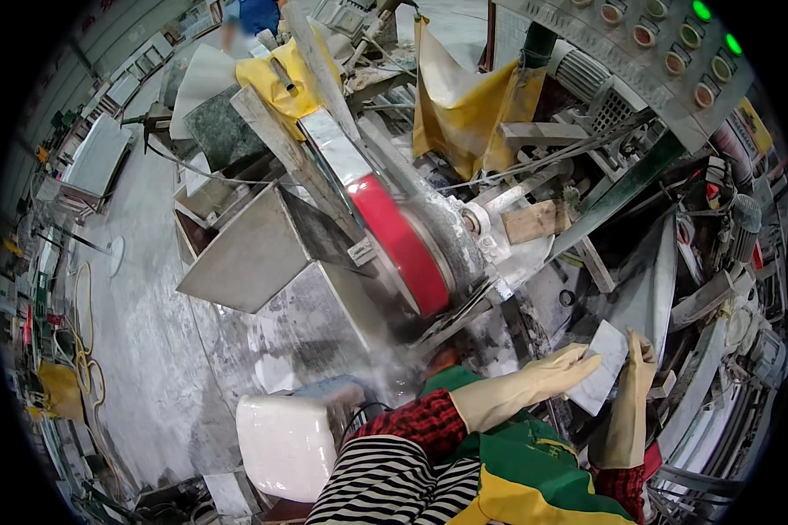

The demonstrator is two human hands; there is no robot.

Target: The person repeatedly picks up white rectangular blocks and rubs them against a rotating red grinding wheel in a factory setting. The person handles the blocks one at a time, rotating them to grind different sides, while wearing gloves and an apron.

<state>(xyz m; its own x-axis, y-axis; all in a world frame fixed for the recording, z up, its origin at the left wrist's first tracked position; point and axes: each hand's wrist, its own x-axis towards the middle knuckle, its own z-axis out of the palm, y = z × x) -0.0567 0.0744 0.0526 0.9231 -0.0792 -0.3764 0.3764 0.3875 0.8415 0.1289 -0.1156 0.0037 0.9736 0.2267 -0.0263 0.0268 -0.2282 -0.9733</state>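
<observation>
A small white slab with faint grey streaks [603,363], stone by its look, is held on edge between my gloved hands at the lower right. My left hand [578,367], in a cream rubber glove, lies along its left side with the fingers closed on it. My right hand [641,357], in a matching glove, grips its right edge. Up and to the left of my hands stands a belt grinding machine with a red belt [401,249]. The slab is apart from the belt. Part of the slab is hidden behind my left fingers.
A control panel with buttons and green lights [661,52] hangs at the upper right. Yellow sheets [473,105] drape over the machine. Left of the belt is a large grey panel box [245,249]. A white block [287,446] stands lower left. Metal bars and scraps crowd the right.
</observation>
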